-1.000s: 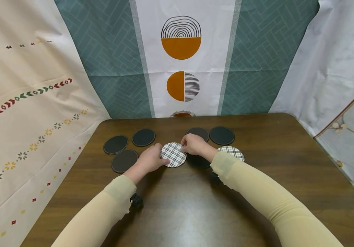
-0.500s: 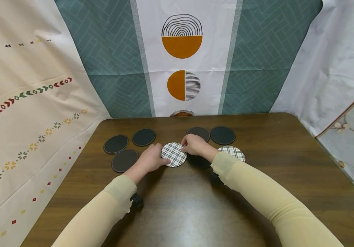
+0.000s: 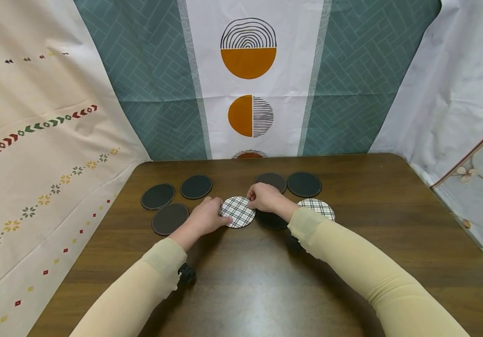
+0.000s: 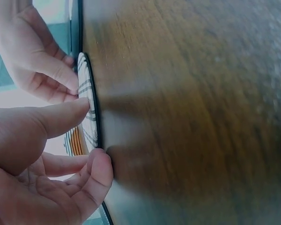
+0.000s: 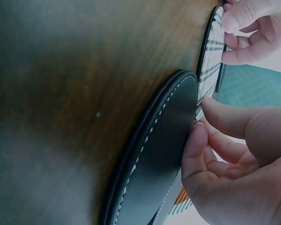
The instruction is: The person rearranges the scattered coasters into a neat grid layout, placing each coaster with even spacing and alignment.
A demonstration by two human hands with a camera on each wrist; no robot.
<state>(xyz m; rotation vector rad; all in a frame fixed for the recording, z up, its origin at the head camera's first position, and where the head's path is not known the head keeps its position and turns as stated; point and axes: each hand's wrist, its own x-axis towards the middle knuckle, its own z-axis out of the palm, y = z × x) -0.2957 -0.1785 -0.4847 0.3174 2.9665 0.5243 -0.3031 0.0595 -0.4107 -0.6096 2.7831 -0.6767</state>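
A round plaid coaster, white with black lines, lies between the hands in the middle of the head view. My left hand pinches its left edge, thumb on the plaid face and fingertips at the rim. At the opposite edge, my right hand pinches the rim between thumb and fingers. Both wrist views show the coaster's dark underside edge close over the table. Directly right of it, partly under my right hand, is a black stitched coaster.
On the left of the wooden table lie two black coasters and a dark brown one. At the back right are another brown coaster and a black one. A second plaid coaster is partly covered by the right forearm.
The far edge of the plaid coaster sits slightly lower in the head view than before. Both hands keep their hold in nearly the same place.
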